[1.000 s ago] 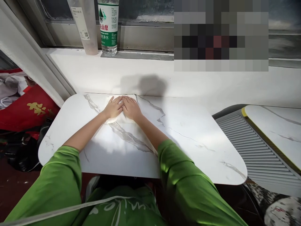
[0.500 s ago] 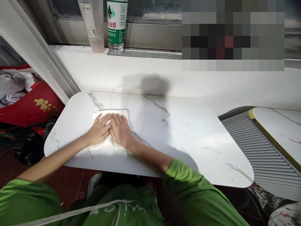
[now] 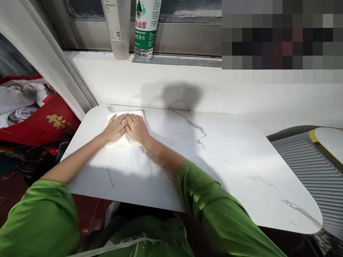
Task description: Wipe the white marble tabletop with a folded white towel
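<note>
A white cloth (image 3: 125,142) lies flat on the white marble-patterned table (image 3: 227,142), near the table's back left. My left hand (image 3: 115,127) rests on the cloth with its fingers stretched forward. Beside it, my right hand (image 3: 137,127) presses on the cloth too, fingers extended. The two hands touch at the thumbs and index fingers. Much of the cloth's middle is hidden beneath them.
On the window ledge stand a cloudy plastic cup (image 3: 120,43) and a water bottle with a green label (image 3: 146,34). A red bag (image 3: 53,121) holding cloth items sits left of the table. A grey ribbed surface (image 3: 302,157) lies to the right.
Both hands and the cloth have slid forward over the table, toward the wall. The hands stay flat on the cloth. The camera view has shifted a little.
</note>
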`<action>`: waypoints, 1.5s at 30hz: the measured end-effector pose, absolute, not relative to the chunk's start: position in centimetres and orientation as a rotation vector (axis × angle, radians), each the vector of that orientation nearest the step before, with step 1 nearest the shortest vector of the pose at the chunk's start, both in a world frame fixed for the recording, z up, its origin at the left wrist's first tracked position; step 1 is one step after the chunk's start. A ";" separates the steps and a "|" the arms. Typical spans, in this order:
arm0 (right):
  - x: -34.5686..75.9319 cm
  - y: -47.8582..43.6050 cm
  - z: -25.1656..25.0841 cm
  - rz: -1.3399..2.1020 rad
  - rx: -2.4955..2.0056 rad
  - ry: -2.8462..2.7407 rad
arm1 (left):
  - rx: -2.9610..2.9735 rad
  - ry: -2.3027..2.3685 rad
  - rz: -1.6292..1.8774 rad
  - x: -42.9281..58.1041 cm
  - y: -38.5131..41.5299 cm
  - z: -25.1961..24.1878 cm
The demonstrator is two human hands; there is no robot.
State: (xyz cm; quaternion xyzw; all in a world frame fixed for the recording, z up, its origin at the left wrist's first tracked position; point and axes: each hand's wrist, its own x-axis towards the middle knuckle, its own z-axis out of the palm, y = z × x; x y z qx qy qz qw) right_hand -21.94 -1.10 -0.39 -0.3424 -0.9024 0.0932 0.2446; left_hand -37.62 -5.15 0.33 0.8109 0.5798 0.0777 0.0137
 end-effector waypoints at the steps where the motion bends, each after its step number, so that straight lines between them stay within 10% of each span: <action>1: -22.6 0.1 -0.3 0.242 -0.996 -2.446 | 2.530 1.775 0.235 -38.2 -3.3 0.4; 9: -25.2 1.4 -0.4 0.242 -1.153 -2.373 | 2.506 1.731 0.175 -40.5 -0.4 0.8; 26: -28.4 -17.8 0.9 0.394 -0.702 -2.603 | 2.574 1.792 0.283 -45.2 -24.8 1.9; 45: -32.0 0.8 -1.0 0.302 -1.083 -2.405 | 2.479 1.812 0.251 -47.1 -2.1 1.2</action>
